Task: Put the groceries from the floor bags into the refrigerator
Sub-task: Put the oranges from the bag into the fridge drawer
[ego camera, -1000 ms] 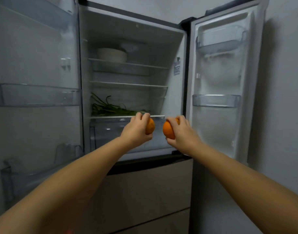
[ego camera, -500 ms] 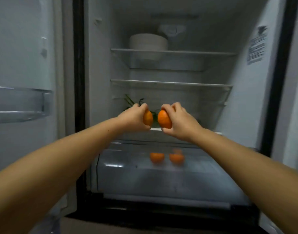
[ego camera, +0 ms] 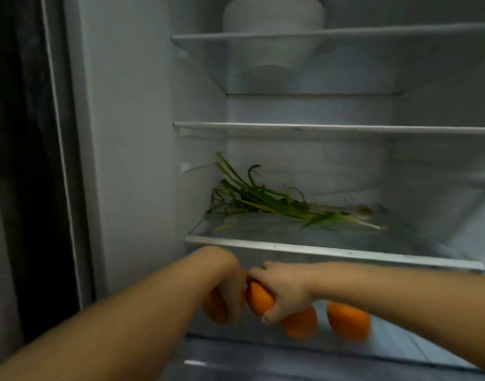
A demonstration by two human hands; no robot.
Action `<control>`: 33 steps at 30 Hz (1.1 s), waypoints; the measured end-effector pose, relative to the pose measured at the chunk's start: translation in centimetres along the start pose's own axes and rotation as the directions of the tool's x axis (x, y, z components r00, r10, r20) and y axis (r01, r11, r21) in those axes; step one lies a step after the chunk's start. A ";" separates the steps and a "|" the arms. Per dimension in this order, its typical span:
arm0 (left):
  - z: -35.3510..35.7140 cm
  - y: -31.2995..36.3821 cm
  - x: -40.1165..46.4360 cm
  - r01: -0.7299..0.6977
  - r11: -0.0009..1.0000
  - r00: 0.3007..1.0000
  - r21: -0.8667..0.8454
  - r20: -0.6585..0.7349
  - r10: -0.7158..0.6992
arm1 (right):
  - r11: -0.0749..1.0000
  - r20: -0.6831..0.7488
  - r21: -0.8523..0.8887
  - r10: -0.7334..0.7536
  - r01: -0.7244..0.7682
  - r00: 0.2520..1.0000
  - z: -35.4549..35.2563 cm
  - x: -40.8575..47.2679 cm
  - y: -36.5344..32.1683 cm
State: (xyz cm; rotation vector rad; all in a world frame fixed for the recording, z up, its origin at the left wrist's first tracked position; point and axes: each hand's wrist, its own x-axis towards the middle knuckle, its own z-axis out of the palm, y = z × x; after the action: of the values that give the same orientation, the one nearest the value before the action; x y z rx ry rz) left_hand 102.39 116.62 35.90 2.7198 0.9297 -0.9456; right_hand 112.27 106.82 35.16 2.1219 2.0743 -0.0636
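I look into the open refrigerator (ego camera: 142,160) from close up. My left hand (ego camera: 227,281) grips an orange (ego camera: 215,309) and my right hand (ego camera: 284,291) grips another orange (ego camera: 259,298); both hands reach down into the crisper drawer (ego camera: 400,350), just below the lowest glass shelf (ego camera: 332,251). Two more oranges lie in the drawer to the right: one (ego camera: 300,323) partly behind my right hand, the other (ego camera: 348,321) further right. My fingers are largely hidden behind the fruit.
A bunch of green onions (ego camera: 268,202) lies on the lowest glass shelf. A white bowl (ego camera: 273,28) stands on the top shelf (ego camera: 332,34). The middle shelf (ego camera: 332,129) carries nothing visible. The fridge's dark left edge (ego camera: 29,160) is close by.
My view has moved closer to the fridge. Both hands, each with its orange, have dropped from shelf height down into the drawer beside the two oranges lying there.
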 end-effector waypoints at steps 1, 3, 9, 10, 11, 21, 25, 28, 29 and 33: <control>0.4 -0.5 0.8 -0.008 1.000 1.000 -0.003 -0.023 0.008 | 0.999 -0.017 0.038 -0.005 0.006 1.000 0.8 0.9 0.1; 1.4 -1.2 2.1 -0.032 0.999 0.997 0.005 -0.069 0.032 | 0.996 -0.037 0.084 0.000 0.003 0.999 2.1 2.0 0.1; 3.4 0.2 2.9 -0.118 0.984 0.989 0.134 -0.071 0.128 | 0.993 0.011 0.104 0.060 -0.060 0.998 4.6 2.1 1.0; 3.5 0.6 2.7 -0.122 0.981 0.987 0.149 -0.085 0.136 | 0.991 0.015 0.117 0.067 -0.068 0.998 4.8 2.0 1.1; 3.6 0.8 2.6 -0.120 0.980 0.985 0.160 -0.104 0.138 | 0.989 0.023 0.128 0.074 -0.076 0.997 4.8 2.0 1.2; 0.8 0.6 -2.0 -0.036 0.991 0.973 0.131 -0.221 0.065 | 0.988 0.161 0.049 0.139 -0.149 0.977 -0.6 -0.5 -0.1; -0.2 1.5 -6.6 0.036 0.983 0.956 0.178 -0.292 0.017 | 0.983 0.258 -0.024 0.183 -0.183 0.949 -4.4 -4.3 -1.9; -0.3 2.8 -11.5 0.053 0.985 0.895 0.167 -0.445 0.027 | 0.983 0.115 -0.079 0.176 -0.168 0.978 -6.8 -7.9 -4.0; 0.0 3.2 -13.2 0.052 0.987 0.849 0.151 -0.527 0.036 | 0.981 0.029 -0.099 0.168 -0.164 0.985 -7.2 -9.0 -4.7; 4.0 3.8 -19.4 0.082 0.996 0.581 0.045 -0.814 -0.011 | 0.989 -0.335 -0.004 0.140 -0.150 0.932 -7.0 -12.5 -7.7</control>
State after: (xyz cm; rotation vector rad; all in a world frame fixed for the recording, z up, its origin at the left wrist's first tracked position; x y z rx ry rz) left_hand 90.55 102.40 43.97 3.2089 1.0667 0.4101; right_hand 103.62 95.63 43.25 2.3994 2.0585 0.3709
